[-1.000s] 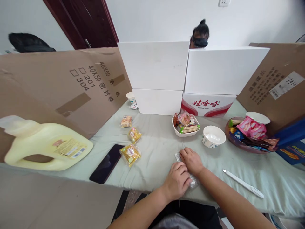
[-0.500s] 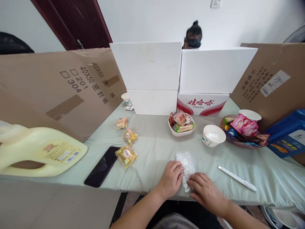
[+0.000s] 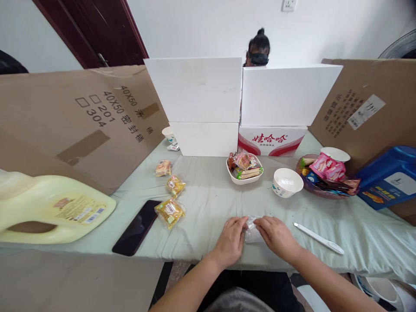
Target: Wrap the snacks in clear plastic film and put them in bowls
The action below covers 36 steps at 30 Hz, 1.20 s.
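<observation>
A small clear plastic bag point(image 3: 251, 233), crumpled and translucent, lies on the pale green cloth-covered table point(image 3: 211, 203) close to its near edge, roughly midway along it. It is pinched from both sides: the left hand point(image 3: 231, 241) is closed on its left end with the fingertips curled in, and the right hand point(image 3: 277, 236) is closed on its right end, so that only a short stretch of film shows between them. Whether anything is inside the bag cannot be told.

The bag is judged to be very light and limp, with no stiffness of its own; thin film of this kind is likely to be slippery and to crease or bunch under the fingers rather than hold a shape. It is not fragile, though it could be torn if pulled hard. A hold is best taken at the edges or corners, with a fingertip pinch, while the rest is kept flat against the cloth.

A white pen-like tool point(image 3: 318, 237) lies to the right of the right hand, apart from it. A white paper bowl point(image 3: 287, 182) and a white dish of wrapped snacks point(image 3: 245, 168) stand nearer the middle of the table. Three yellow snack packets point(image 3: 170, 211) and a black phone point(image 3: 136, 227) lie toward the near left part, and a large pale yellow plastic jug point(image 3: 52, 210) lies on its side at the left edge. Another person point(image 3: 258, 47) is partly seen behind the white boxes point(image 3: 240, 93) at the far edge.
</observation>
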### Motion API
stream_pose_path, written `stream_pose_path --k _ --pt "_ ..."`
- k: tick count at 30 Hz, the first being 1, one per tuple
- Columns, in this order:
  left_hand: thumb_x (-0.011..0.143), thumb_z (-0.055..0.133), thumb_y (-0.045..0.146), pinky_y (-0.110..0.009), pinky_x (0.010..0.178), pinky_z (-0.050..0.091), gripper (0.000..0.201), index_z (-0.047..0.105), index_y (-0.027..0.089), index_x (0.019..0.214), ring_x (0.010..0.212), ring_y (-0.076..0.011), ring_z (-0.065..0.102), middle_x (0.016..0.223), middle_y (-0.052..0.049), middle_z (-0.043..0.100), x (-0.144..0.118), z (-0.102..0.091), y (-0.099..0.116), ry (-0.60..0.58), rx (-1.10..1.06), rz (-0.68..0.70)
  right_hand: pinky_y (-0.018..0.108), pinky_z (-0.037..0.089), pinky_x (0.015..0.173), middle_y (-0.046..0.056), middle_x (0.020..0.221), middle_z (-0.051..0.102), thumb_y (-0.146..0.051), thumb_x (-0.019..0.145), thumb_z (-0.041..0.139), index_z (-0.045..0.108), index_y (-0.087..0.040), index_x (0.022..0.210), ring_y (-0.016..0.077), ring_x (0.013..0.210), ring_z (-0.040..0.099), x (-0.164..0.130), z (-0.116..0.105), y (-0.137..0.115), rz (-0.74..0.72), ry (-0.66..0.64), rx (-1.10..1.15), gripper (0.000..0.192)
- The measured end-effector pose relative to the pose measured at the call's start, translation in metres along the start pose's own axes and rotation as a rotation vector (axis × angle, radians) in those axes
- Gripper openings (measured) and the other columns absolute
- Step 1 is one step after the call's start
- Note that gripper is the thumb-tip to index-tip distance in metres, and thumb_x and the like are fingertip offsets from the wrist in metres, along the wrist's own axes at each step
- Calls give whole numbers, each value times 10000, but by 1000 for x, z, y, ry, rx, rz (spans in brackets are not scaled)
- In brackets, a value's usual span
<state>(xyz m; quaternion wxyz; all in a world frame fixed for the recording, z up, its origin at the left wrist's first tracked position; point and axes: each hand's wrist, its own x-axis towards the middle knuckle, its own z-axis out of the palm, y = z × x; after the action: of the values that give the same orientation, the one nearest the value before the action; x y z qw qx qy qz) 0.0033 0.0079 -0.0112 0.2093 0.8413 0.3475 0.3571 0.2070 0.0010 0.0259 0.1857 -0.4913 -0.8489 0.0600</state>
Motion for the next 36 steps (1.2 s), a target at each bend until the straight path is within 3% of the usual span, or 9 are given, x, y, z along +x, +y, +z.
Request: stream_pose_path --k 3,7,12,17,22,26,31,34,36 --pt "828 381 -1 -481 922 471 674 238 184 1460 1014 -241 549 1050 -96 623 -1 1 -2 26 17 28 310 410 706 44 816 630 -171 953 427 613 -187 969 186 751 582 19 23 13 28 32 -78 187" --pt "862 437 72 -492 944 469 455 489 204 1294 1072 -259 527 1145 -116 579 1 -2 3 -30 105 5 322 407 717 61 831 607 -165 937 446 616 -181 956 205 781 553 25 41 16 60 80 -116 171" --pt "896 524 186 -509 972 456 158 641 211 998 1159 -299 471 1193 -97 557 3 -5 8 -61 181 35 343 429 773 72 899 615 -236 933 483 614 -182 968 210 839 547 21 30 12 91 142 -148 146" --pt "875 523 123 -490 960 467 161 621 208 970 1089 -270 511 1058 -76 606 4 -2 6 -47 150 -19 395 390 970 98 1141 626 -280 956 435 635 -191 1025 232 1121 518 11 22 3 29 165 -127 230" --pt "836 404 38 -413 876 513 273 550 195 1005 984 -222 568 1017 -83 590 1 -1 -2 182 26 -142 473 340 1070 169 1477 407 -517 897 513 381 -112 1440 310 1390 303 1 37 -9 -145 -71 -154 690" --pt "855 426 82 -366 813 533 230 549 203 1006 933 -207 592 985 -75 594 -1 -3 -6 277 -25 -217 475 353 1072 119 1457 452 -304 932 469 456 -171 1397 281 1372 350 -5 42 -18 -71 -94 -98 483" --pt "846 460 91 -372 801 521 176 565 202 934 902 -211 588 934 -66 605 0 -3 -3 210 -68 -193 304 503 846 67 1051 701 -152 940 398 660 -205 1062 165 975 625 3 4 3 -95 80 79 294" --pt "832 470 89 -364 779 511 164 573 195 904 873 -207 583 902 -62 611 2 -4 1 178 -102 -192 354 470 871 92 990 691 -208 948 416 685 -202 989 204 988 606 27 -44 43 17 329 -81 272" --pt "816 477 87 -366 783 503 165 583 189 891 874 -210 577 900 -66 616 3 -4 2 164 -103 -196 422 425 876 122 1002 673 -276 921 492 714 -203 964 258 979 588 49 -70 76 201 330 -277 237"
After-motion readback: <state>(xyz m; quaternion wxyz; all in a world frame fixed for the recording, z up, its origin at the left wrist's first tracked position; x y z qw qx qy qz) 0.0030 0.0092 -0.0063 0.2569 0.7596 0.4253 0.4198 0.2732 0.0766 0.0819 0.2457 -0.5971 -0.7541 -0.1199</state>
